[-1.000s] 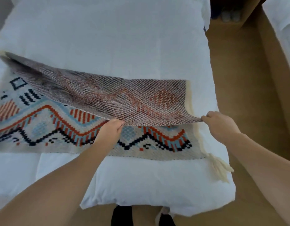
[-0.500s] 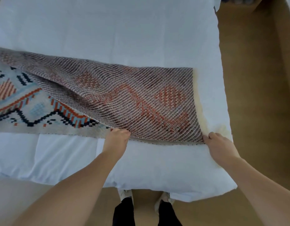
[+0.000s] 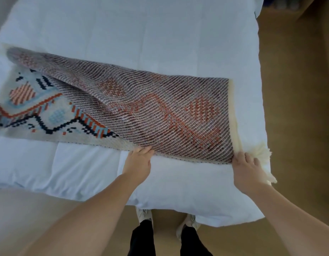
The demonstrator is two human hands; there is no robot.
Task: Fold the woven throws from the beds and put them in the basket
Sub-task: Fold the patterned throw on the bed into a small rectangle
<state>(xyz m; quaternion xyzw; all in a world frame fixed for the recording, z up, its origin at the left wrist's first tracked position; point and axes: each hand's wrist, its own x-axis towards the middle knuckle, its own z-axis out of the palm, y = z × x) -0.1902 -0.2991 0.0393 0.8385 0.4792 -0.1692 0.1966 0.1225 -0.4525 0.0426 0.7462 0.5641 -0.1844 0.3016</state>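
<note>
No writing, label, brand, number or sign can be read here. The woven throw (image 3: 160, 111) bears only woven figures: orange, blue and black zigzags and a striped diamond on its face, out to the left of the left hand (image 3: 138, 163), and faint reddish diamonds on the turned-over back, between that hand and the right hand (image 3: 246, 169).

Coarse matt woven throw (image 3: 160, 115) on smooth white cotton bedding (image 3: 141, 34).
</note>
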